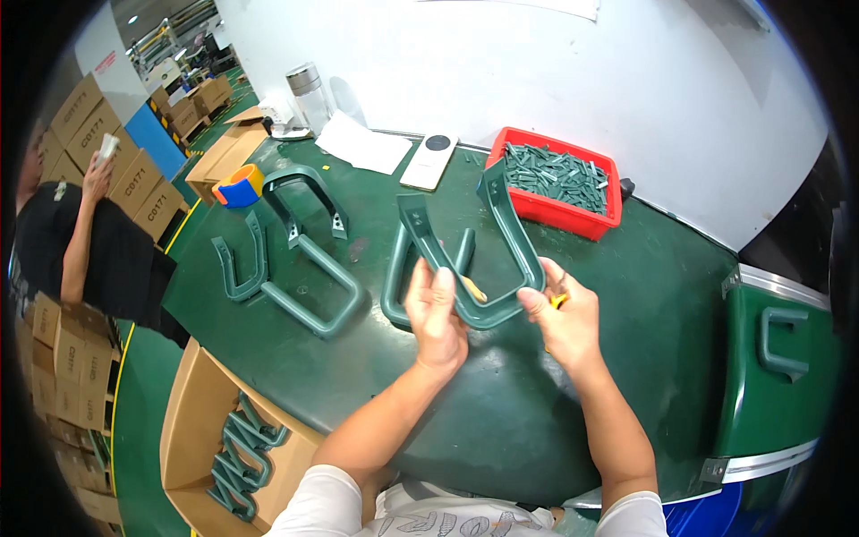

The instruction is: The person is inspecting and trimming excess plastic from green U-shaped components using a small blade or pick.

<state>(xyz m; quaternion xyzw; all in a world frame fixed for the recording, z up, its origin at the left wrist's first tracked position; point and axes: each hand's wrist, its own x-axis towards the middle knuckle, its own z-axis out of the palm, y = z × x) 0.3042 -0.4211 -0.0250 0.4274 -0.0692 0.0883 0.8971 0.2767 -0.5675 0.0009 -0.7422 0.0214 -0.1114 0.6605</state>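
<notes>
Both hands hold a dark green U-shaped handle (488, 313) above the table, its two flat ends pointing up and away. My left hand (436, 322) is closed round its left bend. At its right bend, my right hand (568, 327) pinches it between thumb and fingers. A small yellow object (558, 302) shows among the right fingers; its kind is mostly hidden. Behind the held piece lies another green handle (391, 277), partly covered. Further left on the table are several more: an upright handle (304, 174), a small one (231, 286) and a larger one (344, 313).
A red bin (613, 219) of small green strips stands at the back right of the green table (358, 380). Behind are a phone (429, 163), paper (362, 143), bottle (307, 94) and tape rolls (240, 188). A carton (183, 430) holds handles. A co-worker (85, 251) stands left.
</notes>
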